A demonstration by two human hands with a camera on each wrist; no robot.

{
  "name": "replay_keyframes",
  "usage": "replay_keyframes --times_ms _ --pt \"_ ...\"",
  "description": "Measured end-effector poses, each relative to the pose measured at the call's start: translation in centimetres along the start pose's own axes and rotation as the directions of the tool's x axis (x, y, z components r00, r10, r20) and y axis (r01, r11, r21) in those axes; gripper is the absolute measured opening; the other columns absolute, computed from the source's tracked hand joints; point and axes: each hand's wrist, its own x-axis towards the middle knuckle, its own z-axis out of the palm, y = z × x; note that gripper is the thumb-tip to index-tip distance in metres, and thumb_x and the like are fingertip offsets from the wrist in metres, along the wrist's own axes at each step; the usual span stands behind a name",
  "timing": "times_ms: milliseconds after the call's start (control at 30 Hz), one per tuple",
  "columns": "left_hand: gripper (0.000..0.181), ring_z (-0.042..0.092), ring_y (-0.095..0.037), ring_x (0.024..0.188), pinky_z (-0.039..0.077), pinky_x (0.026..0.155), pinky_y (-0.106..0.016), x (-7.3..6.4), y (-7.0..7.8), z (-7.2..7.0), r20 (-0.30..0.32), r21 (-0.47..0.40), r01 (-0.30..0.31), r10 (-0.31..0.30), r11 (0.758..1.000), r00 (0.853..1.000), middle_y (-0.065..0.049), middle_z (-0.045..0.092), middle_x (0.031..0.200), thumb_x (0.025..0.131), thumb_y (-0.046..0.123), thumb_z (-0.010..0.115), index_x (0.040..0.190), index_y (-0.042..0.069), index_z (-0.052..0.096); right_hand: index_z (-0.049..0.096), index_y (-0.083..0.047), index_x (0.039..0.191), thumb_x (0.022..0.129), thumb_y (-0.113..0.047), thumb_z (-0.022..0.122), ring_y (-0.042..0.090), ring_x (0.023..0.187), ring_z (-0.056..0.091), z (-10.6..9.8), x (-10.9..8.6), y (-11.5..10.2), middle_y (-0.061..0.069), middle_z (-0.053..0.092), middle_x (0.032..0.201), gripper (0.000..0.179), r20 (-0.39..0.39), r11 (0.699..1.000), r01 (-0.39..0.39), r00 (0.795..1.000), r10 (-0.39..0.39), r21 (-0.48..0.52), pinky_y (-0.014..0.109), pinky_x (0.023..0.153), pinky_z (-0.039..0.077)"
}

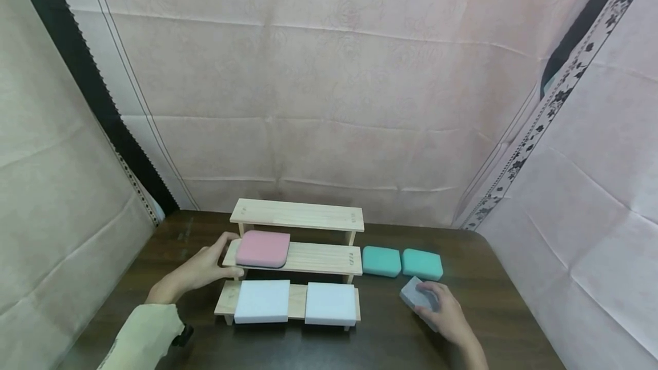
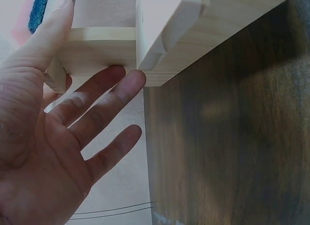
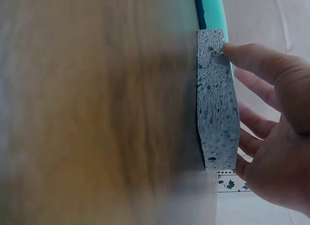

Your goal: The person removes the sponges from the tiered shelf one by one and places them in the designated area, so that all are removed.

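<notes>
A three-tier wooden stand (image 1: 319,257) is on the table. My left hand (image 1: 207,266) holds the left end of its middle tier, thumb at the front edge and index finger at the back. A pink sponge (image 1: 263,248) with a dark scouring layer beneath lies on that tier, close to the hand. Two white sponge blocks, the left one (image 1: 262,300) and the right one (image 1: 330,304), rest on the lowest tier. At the right, my right hand (image 1: 443,308) grips a grey porous sponge (image 3: 216,101) by its sides, low over the tabletop; contact beneath is unclear.
Right of the stand lie two teal sponges side by side, one nearer (image 1: 381,261) and one farther right (image 1: 422,264). The stand's top tier (image 1: 298,214) is at the back. Pale cloth (image 1: 329,84) hangs behind the dark wooden table (image 1: 390,336) and along both sides.
</notes>
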Motion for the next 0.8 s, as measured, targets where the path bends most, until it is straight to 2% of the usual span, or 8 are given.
replay_keyframes --times_ms 133,367,500,800 --pt "0.075 0.062 -0.031 0.11 0.051 0.084 -0.054 0.0 0.1 -0.1 0.001 0.001 -0.001 0.001 1.0 1.0 -0.014 0.065 0.121 0.086 0.037 0.08 0.141 0.016 0.033 0.064 -0.016 0.126 0.084 -0.018 0.081 0.042 0.126 0.048 0.2 0.2 -0.6 0.018 0.051 0.138 0.046 0.013 1.0 0.017 1.0 -0.017 -0.004 0.065 0.097 0.039" --pt "0.077 0.061 -0.032 0.112 0.05 0.086 -0.055 -0.1 0.2 0.1 -0.001 -0.002 0.002 -0.002 1.0 1.0 -0.015 0.064 0.124 0.086 0.04 0.079 0.142 0.016 0.032 0.064 -0.016 0.125 0.083 -0.015 0.08 0.043 0.131 0.044 1.0 0.9 -1.9 0.016 0.052 0.142 0.045 0.066 0.998 0.05 0.997 -0.048 -0.023 0.071 0.099 0.023" --pt "0.08 0.061 -0.032 0.113 0.051 0.086 -0.054 -0.1 0.4 0.1 -0.001 -0.013 -0.012 0.012 1.0 1.0 -0.016 0.063 0.125 0.085 0.043 0.079 0.143 0.015 0.031 0.065 -0.017 0.124 0.083 -0.011 0.079 0.042 0.131 0.044 1.7 1.4 -2.6 0.016 0.052 0.142 0.044 0.081 0.998 0.058 0.995 -0.057 -0.012 0.069 0.099 0.02" --pt "0.076 0.063 -0.03 0.11 0.053 0.083 -0.052 -0.2 0.4 0.0 0.008 -0.021 -0.011 0.011 1.0 1.0 -0.016 0.063 0.124 0.087 0.032 0.08 0.142 0.014 0.031 0.068 -0.02 0.115 0.077 -0.006 0.079 0.041 0.131 0.044 3.0 1.8 -4.5 0.012 0.055 0.138 0.042 0.115 0.997 0.073 0.991 -0.068 -0.038 0.069 0.104 0.015"
